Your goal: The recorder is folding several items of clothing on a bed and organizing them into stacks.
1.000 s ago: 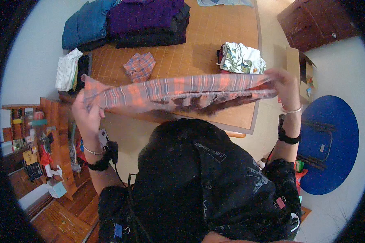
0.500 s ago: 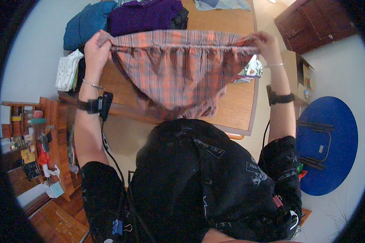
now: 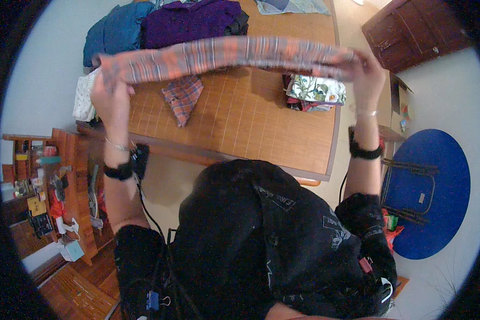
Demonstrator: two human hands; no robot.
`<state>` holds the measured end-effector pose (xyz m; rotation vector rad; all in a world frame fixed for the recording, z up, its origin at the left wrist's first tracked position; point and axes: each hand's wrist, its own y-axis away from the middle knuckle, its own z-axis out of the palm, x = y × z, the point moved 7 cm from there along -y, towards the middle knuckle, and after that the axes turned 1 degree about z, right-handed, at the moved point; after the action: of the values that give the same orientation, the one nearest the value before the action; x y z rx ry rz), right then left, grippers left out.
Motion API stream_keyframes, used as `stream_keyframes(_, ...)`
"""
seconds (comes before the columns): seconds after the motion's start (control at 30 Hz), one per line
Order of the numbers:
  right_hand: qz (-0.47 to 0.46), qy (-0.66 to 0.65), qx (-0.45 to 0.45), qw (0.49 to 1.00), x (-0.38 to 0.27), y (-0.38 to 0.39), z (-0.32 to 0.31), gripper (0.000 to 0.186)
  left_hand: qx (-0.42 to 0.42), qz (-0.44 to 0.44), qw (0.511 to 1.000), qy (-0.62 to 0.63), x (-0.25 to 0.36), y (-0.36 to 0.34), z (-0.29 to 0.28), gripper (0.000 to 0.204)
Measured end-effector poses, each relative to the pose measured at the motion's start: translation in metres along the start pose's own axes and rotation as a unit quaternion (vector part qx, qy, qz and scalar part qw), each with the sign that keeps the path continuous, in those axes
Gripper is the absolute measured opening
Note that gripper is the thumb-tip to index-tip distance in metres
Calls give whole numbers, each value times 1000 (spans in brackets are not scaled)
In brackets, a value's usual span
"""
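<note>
Gripping, clock read from the view's centre: your left hand [image 3: 110,96], at 10 o'clock, thumb and fingers pinching one end of an orange-and-grey plaid cloth [image 3: 213,56]. Your right hand [image 3: 368,74], at 2 o'clock, blurred, fingers closed on the opposite end. Cloth: one long band, slightly arched, stretched between both hands across 12 o'clock, raised over the mat-topped table [image 3: 240,120].

On the table: smaller plaid piece [image 3: 183,101], roughly triangular, 11 o'clock, just beyond the band's lower edge; folded pile with white floral top [image 3: 320,90], between 1 and 2; purple garment [image 3: 197,21], 11, beside a teal garment [image 3: 112,34].

Farther out: cardboard box [image 3: 392,109], 2 o'clock, your right hand near it in view; blue round tabletop [image 3: 450,186], 3 o'clock, folded legs showing.
</note>
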<state>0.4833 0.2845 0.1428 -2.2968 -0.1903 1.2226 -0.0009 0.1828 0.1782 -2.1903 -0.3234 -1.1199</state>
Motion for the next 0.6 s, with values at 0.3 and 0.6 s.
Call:
stream_keyframes(0.3, 140, 45, -129, 981, 166, 219, 91, 33, -76, -5, 996, -51, -185, 150, 44, 35)
stream_keyframes(0.6, 326, -42, -199, 923, 229, 332, 145, 18, -259, -195, 938, -125, -344, 252, 95, 28)
